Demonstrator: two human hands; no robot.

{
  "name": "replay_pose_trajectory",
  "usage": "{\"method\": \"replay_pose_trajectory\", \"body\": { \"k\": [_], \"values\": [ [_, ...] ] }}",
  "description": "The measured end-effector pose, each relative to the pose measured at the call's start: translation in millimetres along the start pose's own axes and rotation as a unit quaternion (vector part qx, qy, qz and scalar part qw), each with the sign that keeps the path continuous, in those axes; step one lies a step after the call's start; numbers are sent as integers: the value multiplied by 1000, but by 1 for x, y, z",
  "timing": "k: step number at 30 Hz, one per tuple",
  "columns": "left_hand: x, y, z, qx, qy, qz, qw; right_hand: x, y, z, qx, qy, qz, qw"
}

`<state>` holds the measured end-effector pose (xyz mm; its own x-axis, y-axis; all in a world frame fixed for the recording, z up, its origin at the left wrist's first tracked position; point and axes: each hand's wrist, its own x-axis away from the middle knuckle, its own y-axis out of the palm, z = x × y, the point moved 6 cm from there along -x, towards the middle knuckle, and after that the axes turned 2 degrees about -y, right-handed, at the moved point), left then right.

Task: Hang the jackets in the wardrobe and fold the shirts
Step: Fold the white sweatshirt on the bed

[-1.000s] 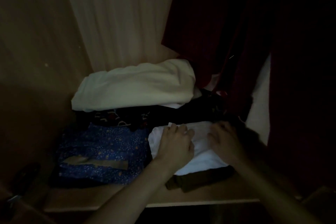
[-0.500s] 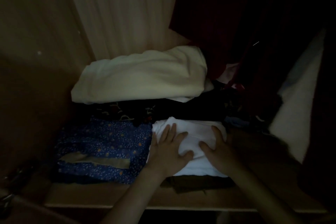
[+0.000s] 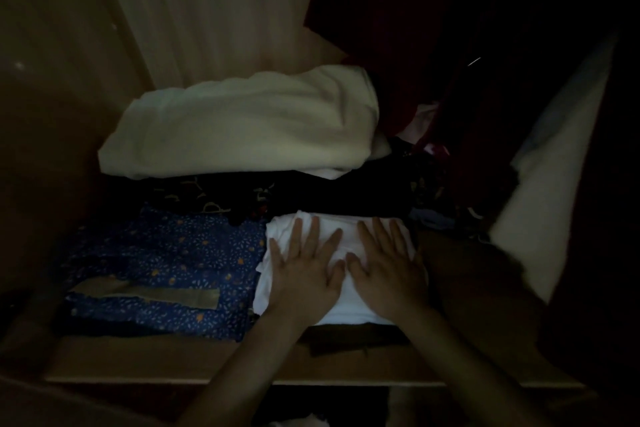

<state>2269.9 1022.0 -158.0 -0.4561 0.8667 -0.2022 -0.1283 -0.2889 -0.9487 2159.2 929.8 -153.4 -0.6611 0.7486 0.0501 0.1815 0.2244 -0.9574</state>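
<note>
Looking down into a dim wardrobe, head view, ordered from left to right. At far left stands the wooden side wall [image 3: 52, 114]; the shelf [image 3: 138, 360] runs along the bottom, its front edge pale. On the left of the shelf lies a folded blue patterned garment [image 3: 162, 263] with a tan strip [image 3: 162, 295] across its near part. Behind it sits a dark printed garment [image 3: 214, 194], and on top of that, toward the back, a bulky folded cream cloth [image 3: 242, 125]. Just right of the blue garment lies the folded white shirt [image 3: 277, 253], resting on a darker folded piece [image 3: 346, 336] whose near edge shows beneath it. The left hand [image 3: 304, 274] lies flat on the shirt, fingers straight and spread, palm pressing down. The right hand [image 3: 384, 270] lies flat beside it, fingers likewise straight and pointing toward the back, the two thumbs close together over the middle of the shirt. Neither hand pinches the fabric. Farther right hang dark red garments [image 3: 433, 28], their lower ends near the shelf. At far right a pale surface [image 3: 554, 166] shows; what it is cannot be told in the low light.
</note>
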Motion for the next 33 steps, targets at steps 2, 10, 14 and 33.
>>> {"method": "replay_pose_trajectory", "body": {
  "k": [2, 10, 14, 33],
  "values": [
    [-3, 0, -1, -8, -4, -27, 1000, 0, -2, -1, -5, 2, 0, 1000],
    [9, -15, 10, -39, -12, -20, 999, 14, -12, -5, 20, -24, 16, 999],
    [32, -45, 15, -77, 1, 17, 997, 45, -30, -11, 23, -61, 49, 997],
    [213, -92, 102, -11, 252, 22, 967, 315, -46, -1, 9, 95, 138, 986]
  ]
}}
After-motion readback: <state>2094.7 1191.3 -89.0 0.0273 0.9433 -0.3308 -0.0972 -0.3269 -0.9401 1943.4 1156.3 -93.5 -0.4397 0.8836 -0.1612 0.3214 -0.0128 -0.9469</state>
